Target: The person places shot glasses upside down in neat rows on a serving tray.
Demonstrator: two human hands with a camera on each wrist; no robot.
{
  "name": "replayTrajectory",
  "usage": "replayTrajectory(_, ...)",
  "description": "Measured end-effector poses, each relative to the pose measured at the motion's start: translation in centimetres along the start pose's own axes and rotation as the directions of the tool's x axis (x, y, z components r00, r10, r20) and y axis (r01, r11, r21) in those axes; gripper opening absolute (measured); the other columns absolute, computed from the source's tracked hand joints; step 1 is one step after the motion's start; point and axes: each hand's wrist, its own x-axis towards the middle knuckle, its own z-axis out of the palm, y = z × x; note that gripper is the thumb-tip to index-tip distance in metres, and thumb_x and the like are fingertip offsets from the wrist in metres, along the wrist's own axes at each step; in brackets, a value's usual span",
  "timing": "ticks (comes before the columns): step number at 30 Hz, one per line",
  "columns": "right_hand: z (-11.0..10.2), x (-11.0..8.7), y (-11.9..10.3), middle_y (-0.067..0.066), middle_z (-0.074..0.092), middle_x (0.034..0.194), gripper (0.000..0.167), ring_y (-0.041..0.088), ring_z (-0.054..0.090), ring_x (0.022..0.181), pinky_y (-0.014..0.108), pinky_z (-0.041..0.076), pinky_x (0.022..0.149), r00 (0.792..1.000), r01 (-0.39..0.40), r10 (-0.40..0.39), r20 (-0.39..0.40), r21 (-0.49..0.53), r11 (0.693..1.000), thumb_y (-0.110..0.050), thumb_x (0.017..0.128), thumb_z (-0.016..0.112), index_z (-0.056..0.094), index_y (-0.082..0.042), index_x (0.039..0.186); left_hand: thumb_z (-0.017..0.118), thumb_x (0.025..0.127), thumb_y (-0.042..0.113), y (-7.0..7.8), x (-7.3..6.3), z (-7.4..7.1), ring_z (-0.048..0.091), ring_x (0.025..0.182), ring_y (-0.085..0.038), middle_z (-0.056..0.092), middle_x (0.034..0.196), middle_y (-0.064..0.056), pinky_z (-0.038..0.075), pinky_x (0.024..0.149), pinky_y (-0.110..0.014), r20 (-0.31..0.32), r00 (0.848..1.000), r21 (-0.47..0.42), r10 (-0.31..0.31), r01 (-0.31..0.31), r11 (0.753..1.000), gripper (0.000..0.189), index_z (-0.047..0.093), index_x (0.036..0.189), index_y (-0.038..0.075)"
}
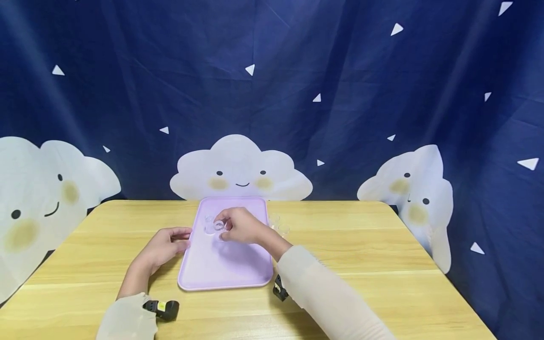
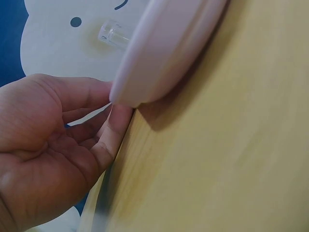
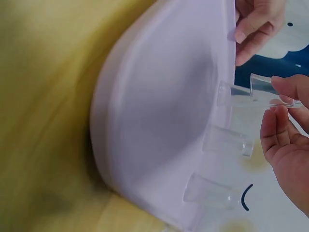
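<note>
Near the centre of the head view, the right hand (image 1: 243,226) pinches a clear cup (image 1: 218,225) over the lilac tray (image 1: 204,271), near other clear cups (image 3: 208,191); centre-left, the left hand's (image 1: 163,246) relaxed fingers touch the tray's edge on the counter (image 1: 361,245).

Upper-limb attire of the person, 2 sides, head view.
At 7 o'clock, the left sleeve (image 1: 126,320), plain cream cloth creased at the cuff; beside it the left wrist unit (image 1: 170,310), black, rounded at its 3 o'clock end, with 1 yellow-green marking. At 5 o'clock, the right sleeve (image 1: 329,297), long, matching cream; at 6 o'clock, the right wrist unit (image 1: 279,291), black, angular. Left hand (image 1: 163,246) and right hand (image 1: 245,226) bare.
</note>
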Motion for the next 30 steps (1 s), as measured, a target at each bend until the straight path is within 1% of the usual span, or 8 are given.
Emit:
replayTrajectory(2, 0.3, 0.2, 0.0, 0.003, 0.070, 0.094, 0.032, 0.004, 0.057, 0.078, 0.015, 0.048, 0.071, 1.000, -0.004, 0.004, 0.000, 0.002, 1.000, 0.002, 0.080, 0.081, 0.073, -0.002, 0.110, 0.064, 0.096, 0.005, 0.0, 0.0, 0.0, 0.058, 0.115, -0.031, 0.060, 0.135, -0.025, 0.050, 0.092, -0.037, 0.002, 1.000, 0.000, 0.015, -0.015, 1.000, 0.047, 0.054, 0.140, -0.010)
replayTrajectory(7, 1.2, 0.5, -0.1, 0.004, 0.072, 0.098, 0.031, 0.005, 0.059, 0.081, 0.014, 0.049, 0.073, 1.000, -0.022, 0.022, 0.010, 0.015, 1.000, 0.002, 0.080, 0.082, 0.072, -0.002, 0.110, 0.064, 0.096, 0.005, 0.0, 0.0, 0.0, 0.058, 0.114, -0.030, 0.061, 0.135, -0.025, 0.050, 0.088, -0.030, 0.004, 1.000, -0.007, 0.024, -0.024, 1.000, 0.047, 0.054, 0.139, -0.010)
replayTrajectory(13, 2.2, 1.0, -0.1, 0.003, 0.074, 0.103, 0.033, 0.002, 0.060, 0.082, 0.013, 0.049, 0.076, 0.999, -0.048, 0.048, 0.019, -0.008, 0.999, 0.000, 0.080, 0.083, 0.072, -0.003, 0.112, 0.065, 0.096, 0.006, 0.1, 0.0, -0.1, 0.058, 0.113, -0.030, 0.061, 0.134, -0.025, 0.050, 0.086, -0.029, 0.004, 1.000, -0.008, 0.028, -0.028, 1.000, 0.047, 0.055, 0.139, -0.010)
replayTrajectory(19, 3.0, 1.4, -0.1, 0.003, 0.074, 0.101, 0.033, 0.001, 0.061, 0.081, 0.013, 0.050, 0.076, 0.998, -0.059, 0.059, 0.029, -0.004, 0.998, -0.001, 0.080, 0.084, 0.073, -0.004, 0.111, 0.064, 0.096, 0.005, 0.2, -0.1, 0.0, 0.059, 0.112, -0.030, 0.062, 0.133, -0.025, 0.051, 0.085, -0.027, 0.005, 1.000, -0.020, 0.026, -0.025, 0.999, 0.045, 0.055, 0.138, -0.010)
replayTrajectory(24, 3.5, 1.6, 0.0, 0.002, 0.074, 0.098, 0.032, 0.002, 0.062, 0.081, 0.013, 0.050, 0.077, 0.997, -0.068, 0.069, 0.034, -0.002, 0.998, -0.001, 0.080, 0.084, 0.073, -0.004, 0.110, 0.064, 0.097, 0.006, 0.3, 0.0, -0.1, 0.059, 0.113, -0.030, 0.062, 0.133, -0.026, 0.051, 0.086, -0.029, 0.005, 0.999, -0.009, 0.032, -0.032, 0.999, 0.045, 0.055, 0.138, -0.011)
replayTrajectory(30, 3.9, 1.5, 0.0, 0.002, 0.074, 0.097, 0.035, 0.001, 0.063, 0.080, 0.012, 0.049, 0.076, 0.996, -0.077, 0.078, 0.035, -0.017, 0.997, -0.002, 0.079, 0.084, 0.072, -0.003, 0.112, 0.064, 0.097, 0.005, 0.2, 0.0, -0.1, 0.059, 0.111, -0.030, 0.061, 0.132, -0.026, 0.052, 0.083, -0.027, 0.012, 1.000, -0.028, 0.019, -0.019, 0.999, 0.045, 0.055, 0.138, -0.011)
